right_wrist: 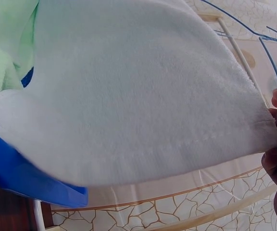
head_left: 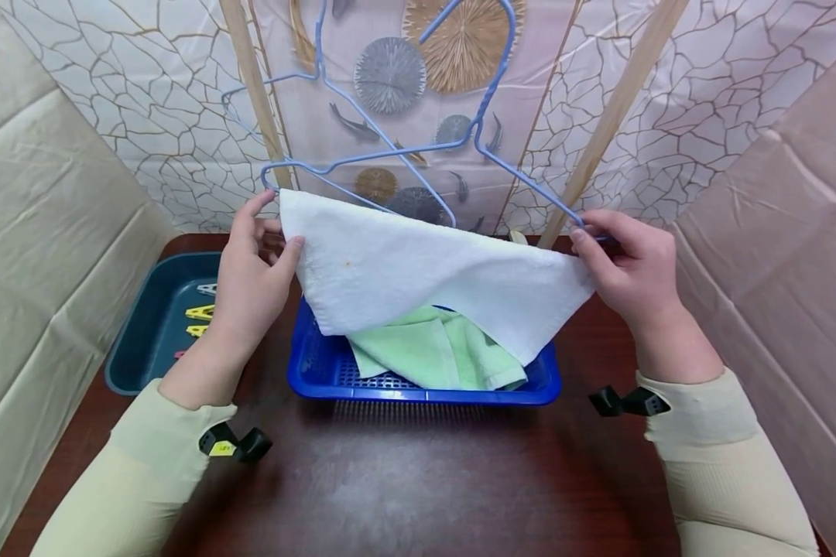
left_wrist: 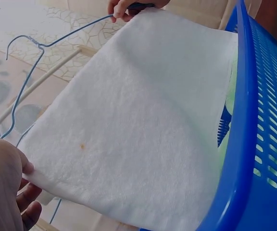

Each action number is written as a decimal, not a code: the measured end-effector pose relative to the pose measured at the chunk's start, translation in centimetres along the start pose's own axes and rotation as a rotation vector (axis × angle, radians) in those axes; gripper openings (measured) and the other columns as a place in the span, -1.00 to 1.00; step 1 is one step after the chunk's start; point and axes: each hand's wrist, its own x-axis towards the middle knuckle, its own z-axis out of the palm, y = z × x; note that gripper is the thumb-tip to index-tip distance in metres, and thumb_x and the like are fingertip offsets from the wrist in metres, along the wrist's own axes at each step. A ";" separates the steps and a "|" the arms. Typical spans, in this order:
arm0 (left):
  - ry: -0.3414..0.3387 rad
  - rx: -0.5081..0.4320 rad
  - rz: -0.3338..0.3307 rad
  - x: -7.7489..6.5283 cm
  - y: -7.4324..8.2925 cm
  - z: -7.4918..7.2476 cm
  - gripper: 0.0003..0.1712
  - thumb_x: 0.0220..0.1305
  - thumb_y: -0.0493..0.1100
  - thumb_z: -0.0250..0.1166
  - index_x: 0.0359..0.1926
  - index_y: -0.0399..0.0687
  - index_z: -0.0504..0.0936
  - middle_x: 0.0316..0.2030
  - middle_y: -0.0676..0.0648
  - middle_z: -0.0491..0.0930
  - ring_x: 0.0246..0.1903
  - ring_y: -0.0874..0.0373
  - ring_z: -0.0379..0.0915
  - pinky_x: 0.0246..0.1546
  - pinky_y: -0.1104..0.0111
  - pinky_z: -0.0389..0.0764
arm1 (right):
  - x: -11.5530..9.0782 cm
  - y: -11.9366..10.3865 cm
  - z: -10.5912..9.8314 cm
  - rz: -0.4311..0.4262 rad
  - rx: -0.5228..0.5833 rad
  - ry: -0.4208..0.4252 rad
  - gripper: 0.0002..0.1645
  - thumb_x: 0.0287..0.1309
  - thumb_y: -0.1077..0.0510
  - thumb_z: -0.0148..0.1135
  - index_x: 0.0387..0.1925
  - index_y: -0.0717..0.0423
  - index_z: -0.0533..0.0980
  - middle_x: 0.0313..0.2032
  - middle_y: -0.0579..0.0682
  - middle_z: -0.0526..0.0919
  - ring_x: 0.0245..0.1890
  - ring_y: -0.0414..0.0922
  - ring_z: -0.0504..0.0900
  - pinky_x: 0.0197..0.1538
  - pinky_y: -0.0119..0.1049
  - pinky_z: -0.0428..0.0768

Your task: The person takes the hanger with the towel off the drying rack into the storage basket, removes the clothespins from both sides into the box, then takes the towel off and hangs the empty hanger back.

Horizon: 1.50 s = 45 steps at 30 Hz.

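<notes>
The white towel (head_left: 404,259) hung mid-frame — I judged it light, limp, best held by its upper corners — the left hand (head_left: 254,271) pinched one, the right hand (head_left: 630,267) another plus the hanger (head_left: 476,125).

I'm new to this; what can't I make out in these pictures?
Head view: the lower part of the front hanger, covered by the white towel.
Head view: how many clothespins lie in the teal tray, partly covered by the left forearm.
Left wrist view: much of the blue basket, cut off by the picture's edges.
</notes>
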 end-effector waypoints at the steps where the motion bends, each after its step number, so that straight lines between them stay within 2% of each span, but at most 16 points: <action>1: 0.000 -0.001 -0.003 0.0 0.0 0.0 -0.31 0.26 0.00 0.17 0.33 0.40 0.06 -0.12 0.05 0.51 -0.32 0.23 0.38 -0.30 0.48 0.50 | 0.0 0.0 0.0 0.000 -0.001 0.000 -0.83 -0.03 0.28 0.28 -0.36 0.33 0.62 -0.53 0.12 0.62 -0.54 -0.49 0.37 -0.41 -0.63 0.37; 11: 0.005 -0.004 0.004 -0.5 -0.4 0.1 -0.30 0.27 -0.04 0.16 0.34 0.38 0.06 -0.15 0.04 0.51 -0.32 0.24 0.39 -0.29 0.47 0.49 | 0.0 -0.1 0.2 -0.002 -0.006 -0.003 -0.84 -0.04 0.31 0.28 -0.36 0.34 0.61 -0.54 0.14 0.62 -0.54 -0.50 0.36 -0.43 -0.63 0.36; 25: -0.035 0.005 -0.041 -0.8 -0.7 -0.1 -0.23 0.25 -0.05 0.19 0.37 0.43 0.00 -0.17 0.04 0.47 -0.29 0.23 0.38 -0.30 0.49 0.49 | -0.1 0.1 0.4 0.005 -0.019 -0.008 -0.84 -0.05 0.32 0.28 -0.36 0.33 0.61 -0.53 0.15 0.62 -0.53 -0.50 0.35 -0.43 -0.62 0.35; 36: -0.060 0.017 -0.043 -0.8 -0.6 -0.1 -0.18 0.25 -0.09 0.18 0.38 0.47 -0.06 -0.20 0.02 0.45 -0.32 0.20 0.33 -0.32 0.46 0.48 | 0.4 -1.2 0.2 0.000 -0.007 -0.014 -0.85 -0.02 0.34 0.24 -0.37 0.39 0.59 -0.54 0.20 0.59 -0.53 -0.50 0.32 -0.42 -0.64 0.34; 45: -0.082 0.035 -0.049 -1.2 -0.6 0.0 -0.15 0.23 -0.15 0.17 0.39 0.47 -0.08 -0.22 -0.02 0.44 -0.34 0.14 0.29 -0.36 0.41 0.47 | -0.1 0.4 0.3 0.006 0.007 -0.003 -0.83 -0.02 0.27 0.27 -0.35 0.32 0.62 -0.53 0.11 0.62 -0.54 -0.48 0.36 -0.43 -0.62 0.35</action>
